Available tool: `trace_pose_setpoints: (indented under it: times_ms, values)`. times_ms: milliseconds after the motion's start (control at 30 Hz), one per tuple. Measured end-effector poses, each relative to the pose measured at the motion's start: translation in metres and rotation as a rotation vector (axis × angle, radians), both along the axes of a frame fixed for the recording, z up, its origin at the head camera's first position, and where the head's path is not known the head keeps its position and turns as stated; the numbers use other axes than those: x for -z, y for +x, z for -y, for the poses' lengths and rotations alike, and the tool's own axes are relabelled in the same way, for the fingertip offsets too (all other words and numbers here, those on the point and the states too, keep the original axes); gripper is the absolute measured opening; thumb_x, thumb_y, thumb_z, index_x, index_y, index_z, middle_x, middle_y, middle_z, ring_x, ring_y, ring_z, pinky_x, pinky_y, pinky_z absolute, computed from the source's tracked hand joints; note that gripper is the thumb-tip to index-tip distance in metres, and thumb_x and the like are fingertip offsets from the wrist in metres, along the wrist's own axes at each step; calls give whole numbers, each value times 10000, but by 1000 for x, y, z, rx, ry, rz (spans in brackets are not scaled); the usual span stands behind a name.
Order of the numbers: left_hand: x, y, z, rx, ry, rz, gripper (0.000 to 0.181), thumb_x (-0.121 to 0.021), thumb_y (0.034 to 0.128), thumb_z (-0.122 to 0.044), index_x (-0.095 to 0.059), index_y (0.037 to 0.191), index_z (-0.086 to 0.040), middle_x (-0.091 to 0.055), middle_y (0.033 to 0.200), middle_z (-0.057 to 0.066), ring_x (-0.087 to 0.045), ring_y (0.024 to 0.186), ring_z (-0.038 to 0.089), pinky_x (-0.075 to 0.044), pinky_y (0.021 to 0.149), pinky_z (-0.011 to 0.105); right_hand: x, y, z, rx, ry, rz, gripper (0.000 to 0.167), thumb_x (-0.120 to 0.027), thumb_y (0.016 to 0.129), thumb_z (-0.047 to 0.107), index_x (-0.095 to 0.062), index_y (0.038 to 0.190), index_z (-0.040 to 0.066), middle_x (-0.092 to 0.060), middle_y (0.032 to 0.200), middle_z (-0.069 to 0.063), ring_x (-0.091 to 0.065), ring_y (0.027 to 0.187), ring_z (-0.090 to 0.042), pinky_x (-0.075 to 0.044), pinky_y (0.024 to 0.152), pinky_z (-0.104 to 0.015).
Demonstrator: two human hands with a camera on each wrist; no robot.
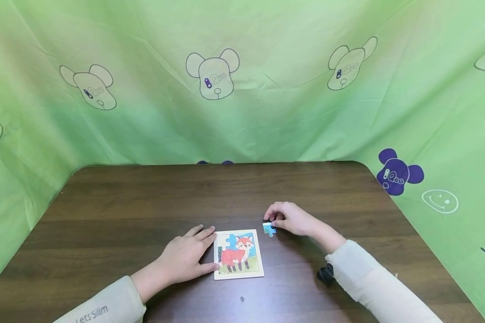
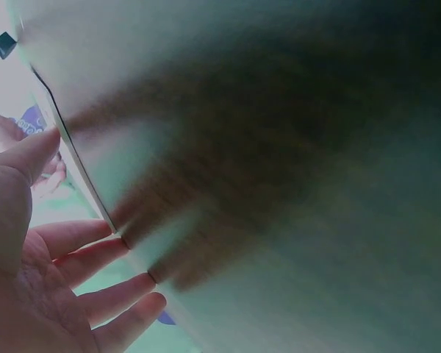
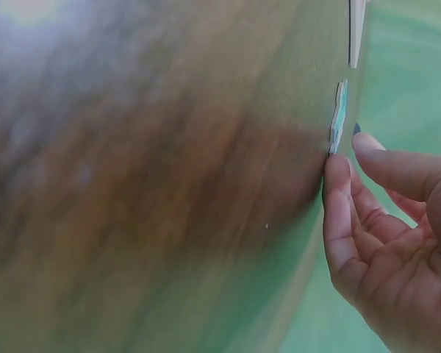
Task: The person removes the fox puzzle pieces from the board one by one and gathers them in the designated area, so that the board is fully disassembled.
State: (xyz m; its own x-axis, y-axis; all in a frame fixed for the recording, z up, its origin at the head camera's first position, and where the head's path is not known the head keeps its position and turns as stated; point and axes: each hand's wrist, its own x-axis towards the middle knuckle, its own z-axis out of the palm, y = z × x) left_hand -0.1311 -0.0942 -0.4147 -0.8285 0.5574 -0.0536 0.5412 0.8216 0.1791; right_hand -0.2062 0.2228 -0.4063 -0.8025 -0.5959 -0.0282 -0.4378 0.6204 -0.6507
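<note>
A square wooden tray puzzle (image 1: 239, 255) with a fox picture lies on the table, its pale frame around the pieces. A pale gap shows at the picture's upper left. My left hand (image 1: 184, 259) rests at the tray's left side, fingers spread, with thumb and index fingertips at its edge. Beyond the tray's upper right corner, my right hand (image 1: 293, 219) holds a blue puzzle piece (image 1: 269, 229) by its far edge. In the right wrist view the index fingertip meets the end of this piece (image 3: 339, 118); the thumb's contact is unclear.
The brown wooden table (image 1: 145, 197) has rounded far corners. Behind it hangs a green cloth (image 1: 266, 121) printed with bear heads. A black device (image 1: 325, 274) sits under the right sleeve's cuff. A small dark spot (image 1: 242, 299) marks the table in front of the tray.
</note>
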Motion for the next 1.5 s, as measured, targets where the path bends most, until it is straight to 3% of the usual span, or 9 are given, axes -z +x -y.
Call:
trace_pose_setpoints:
  times_ms: [433, 633, 1033, 1300, 1500]
  values:
    - [0, 0, -1, 6, -4, 1, 766, -670, 846, -606, -568, 1402, -88, -519, 1500, 59, -478, 1383, 331, -543, 878, 544, -14, 5, 4, 14, -29, 1, 161, -667, 879, -15, -671, 1040, -16, -680, 927, -110, -627, 813, -119, -535, 753, -251]
    - [-1, 1, -1, 4, -4, 1, 764, -670, 849, -599, -568, 1400, -79, -520, 1498, 67, -479, 1382, 336, -545, 877, 538, -15, 9, 19, -34, -52, 13, 167, -660, 892, -3, -674, 1059, -6, -690, 971, -122, -632, 852, -116, -539, 759, -249]
    - [0, -1, -1, 1, -11, -2, 769, -676, 834, -614, -577, 1396, -98, -534, 1487, 57, -498, 1366, 332, -544, 883, 541, -10, 13, 55, -173, 5, -27, 152, -669, 907, 21, -718, 1050, 27, -677, 952, -59, -586, 826, -48, -527, 762, -236]
    - [0, -2, 0, 5, -7, 8, 764, -679, 835, -609, -576, 1398, -102, -541, 1481, 58, -504, 1359, 338, -548, 881, 535, -7, 17, 75, -198, 44, 8, 167, -709, 891, 50, -722, 1056, 68, -649, 957, -43, -554, 804, -54, -484, 750, -191]
    - [-1, -2, -1, 8, -5, -4, 764, -684, 828, -612, -583, 1391, -104, -553, 1470, 52, -512, 1352, 336, -551, 869, 535, -8, 19, 84, -241, 103, -12, 199, -715, 878, 37, -723, 1068, 94, -611, 996, -48, -555, 826, -102, -478, 785, -207]
